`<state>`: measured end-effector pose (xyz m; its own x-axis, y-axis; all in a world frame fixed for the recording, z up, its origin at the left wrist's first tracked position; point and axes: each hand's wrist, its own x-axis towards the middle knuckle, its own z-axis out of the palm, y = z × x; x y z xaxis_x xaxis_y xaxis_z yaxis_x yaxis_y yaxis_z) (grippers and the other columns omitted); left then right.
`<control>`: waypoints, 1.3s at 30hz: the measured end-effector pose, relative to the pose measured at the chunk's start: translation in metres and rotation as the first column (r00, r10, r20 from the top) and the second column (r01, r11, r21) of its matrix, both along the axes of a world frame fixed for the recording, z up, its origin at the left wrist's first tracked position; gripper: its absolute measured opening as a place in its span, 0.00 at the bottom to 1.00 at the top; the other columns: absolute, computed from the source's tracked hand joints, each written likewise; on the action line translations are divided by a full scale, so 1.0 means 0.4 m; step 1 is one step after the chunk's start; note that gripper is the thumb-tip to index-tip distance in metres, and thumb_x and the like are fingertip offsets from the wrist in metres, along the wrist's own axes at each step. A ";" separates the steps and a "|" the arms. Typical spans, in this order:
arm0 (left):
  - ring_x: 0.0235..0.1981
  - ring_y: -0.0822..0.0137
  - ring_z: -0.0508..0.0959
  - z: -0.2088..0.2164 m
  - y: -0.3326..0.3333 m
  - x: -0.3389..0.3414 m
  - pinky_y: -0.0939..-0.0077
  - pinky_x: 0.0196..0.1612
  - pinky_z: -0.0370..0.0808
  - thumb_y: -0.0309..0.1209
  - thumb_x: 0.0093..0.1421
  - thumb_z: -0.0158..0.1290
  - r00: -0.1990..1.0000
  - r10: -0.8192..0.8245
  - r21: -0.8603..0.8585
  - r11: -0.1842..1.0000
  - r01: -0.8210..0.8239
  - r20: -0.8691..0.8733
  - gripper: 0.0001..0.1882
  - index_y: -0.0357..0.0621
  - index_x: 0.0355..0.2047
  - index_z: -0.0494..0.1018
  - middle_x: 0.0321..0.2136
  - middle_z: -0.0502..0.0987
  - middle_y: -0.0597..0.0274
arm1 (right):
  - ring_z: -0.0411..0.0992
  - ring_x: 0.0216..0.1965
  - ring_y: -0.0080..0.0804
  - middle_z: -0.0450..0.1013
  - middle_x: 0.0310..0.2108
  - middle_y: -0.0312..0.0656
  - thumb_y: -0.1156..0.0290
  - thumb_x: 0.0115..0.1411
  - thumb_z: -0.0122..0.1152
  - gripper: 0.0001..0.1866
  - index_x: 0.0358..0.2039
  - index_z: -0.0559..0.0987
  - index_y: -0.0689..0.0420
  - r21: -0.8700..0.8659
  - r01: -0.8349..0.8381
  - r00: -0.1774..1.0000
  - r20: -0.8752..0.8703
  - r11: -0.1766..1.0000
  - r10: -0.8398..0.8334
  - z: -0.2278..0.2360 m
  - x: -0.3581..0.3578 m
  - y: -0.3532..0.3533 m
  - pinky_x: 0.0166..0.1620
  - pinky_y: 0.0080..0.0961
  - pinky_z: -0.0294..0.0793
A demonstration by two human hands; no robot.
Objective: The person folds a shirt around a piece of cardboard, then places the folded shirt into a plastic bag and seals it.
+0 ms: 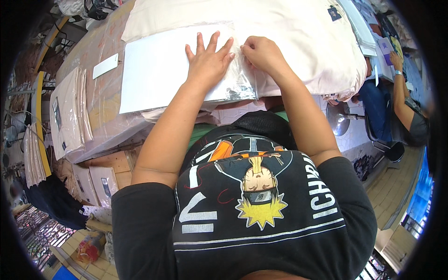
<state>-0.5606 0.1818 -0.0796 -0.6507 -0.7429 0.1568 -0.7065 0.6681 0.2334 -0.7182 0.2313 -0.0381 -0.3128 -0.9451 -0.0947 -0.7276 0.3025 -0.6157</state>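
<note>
A white sheet [154, 65] lies flat in a clear plastic bag [240, 88] near the table's front edge. My left hand [207, 63] rests on it with fingers spread, pressing nothing else. Just to its right, my right hand [262, 53] is closed, its thumb and curled fingers pinching the bag's clear edge. Under the bag and both hands spreads a thick pile of cream fabric [308, 56], with a dark tag [334, 13] at its far right.
Bagged, folded garments [70, 112] sit at the table's left end, near a white card [105, 66]. More bagged garments [95, 182] lie lower. Pale packs [359, 28] stand at the far right. Beyond them a co-worker's hand [396, 61] reaches to a purple-and-white pack [386, 49]. A round metal stool [338, 116] stands below.
</note>
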 end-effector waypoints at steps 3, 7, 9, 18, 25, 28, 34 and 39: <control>0.64 0.43 0.42 0.007 0.006 -0.005 0.34 0.59 0.37 0.50 0.64 0.32 1.000 -0.003 0.016 1.000 0.003 0.008 0.24 0.69 0.60 0.58 0.64 0.49 0.60 | 0.75 0.24 0.40 0.74 0.20 0.48 0.64 0.52 0.50 0.14 0.26 0.78 0.61 0.025 -0.006 0.994 0.105 1.000 0.003 0.004 -0.020 0.009 0.33 0.33 0.73; 0.65 0.42 0.41 0.004 0.000 -0.008 0.33 0.59 0.36 0.49 0.65 0.32 0.997 0.066 -0.009 0.998 -0.066 0.046 0.25 0.67 0.61 0.56 0.64 0.48 0.58 | 0.73 0.19 0.33 0.74 0.17 0.45 0.65 0.53 0.50 0.13 0.26 0.77 0.63 0.071 0.018 0.960 0.278 0.997 -0.037 0.009 -0.062 0.025 0.29 0.27 0.72; 0.65 0.42 0.41 0.002 -0.009 -0.006 0.33 0.59 0.36 0.50 0.64 0.32 0.994 0.103 -0.010 0.995 -0.102 0.044 0.25 0.66 0.61 0.56 0.64 0.48 0.58 | 0.73 0.18 0.30 0.74 0.18 0.43 0.65 0.54 0.51 0.13 0.26 0.77 0.63 0.121 0.035 0.928 0.365 0.992 -0.077 0.029 -0.071 0.039 0.28 0.24 0.72; 0.65 0.45 0.43 0.063 0.042 0.011 0.37 0.60 0.37 0.48 0.61 0.41 0.988 -0.154 0.226 0.962 0.155 -0.022 0.26 0.56 0.58 0.62 0.62 0.52 0.56 | 0.70 0.16 0.23 0.72 0.16 0.38 0.52 0.56 0.53 0.20 0.25 0.77 0.59 0.032 0.108 0.929 0.353 0.994 -0.112 0.065 -0.069 0.077 0.21 0.21 0.67; 0.65 0.44 0.41 0.044 0.051 0.017 0.38 0.61 0.36 0.50 0.60 0.42 0.988 -0.154 0.140 0.978 0.154 -0.013 0.28 0.56 0.59 0.60 0.63 0.50 0.56 | 0.74 0.24 0.41 0.74 0.19 0.49 0.52 0.54 0.53 0.22 0.25 0.80 0.61 0.144 -0.033 0.974 -0.217 0.989 0.064 0.080 0.045 0.079 0.31 0.33 0.73; 0.65 0.45 0.40 0.044 0.043 0.015 0.37 0.60 0.35 0.50 0.60 0.42 0.984 -0.178 0.194 0.965 0.179 -0.021 0.29 0.56 0.60 0.58 0.64 0.48 0.57 | 0.71 0.13 0.28 0.71 0.12 0.42 0.63 0.56 0.54 0.16 0.21 0.77 0.63 -0.010 -0.083 0.983 -0.164 0.996 0.080 0.022 0.037 0.087 0.21 0.24 0.70; 0.66 0.47 0.37 0.049 0.033 0.019 0.36 0.60 0.34 0.48 0.60 0.43 0.983 -0.181 0.218 0.962 0.168 0.043 0.30 0.57 0.62 0.55 0.65 0.44 0.61 | 0.68 0.12 0.25 0.70 0.13 0.39 0.66 0.56 0.53 0.15 0.20 0.74 0.64 0.133 -0.013 0.983 0.182 0.991 -0.011 0.066 -0.044 0.126 0.18 0.21 0.67; 0.66 0.44 0.35 0.058 0.023 0.036 0.36 0.60 0.31 0.45 0.60 0.44 0.977 -0.211 0.269 0.942 0.201 0.007 0.30 0.55 0.61 0.55 0.65 0.44 0.56 | 0.68 0.12 0.24 0.69 0.13 0.39 0.66 0.55 0.54 0.15 0.19 0.74 0.65 0.218 -0.003 0.950 0.305 0.976 -0.066 0.058 -0.147 0.184 0.16 0.20 0.66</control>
<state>-0.5460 0.1912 -0.0563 -0.7955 -0.6035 -0.0535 -0.5709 0.7170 0.3999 -0.7771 0.3047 -0.0148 -0.2652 -0.8823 -0.3889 -0.4999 0.4707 -0.7270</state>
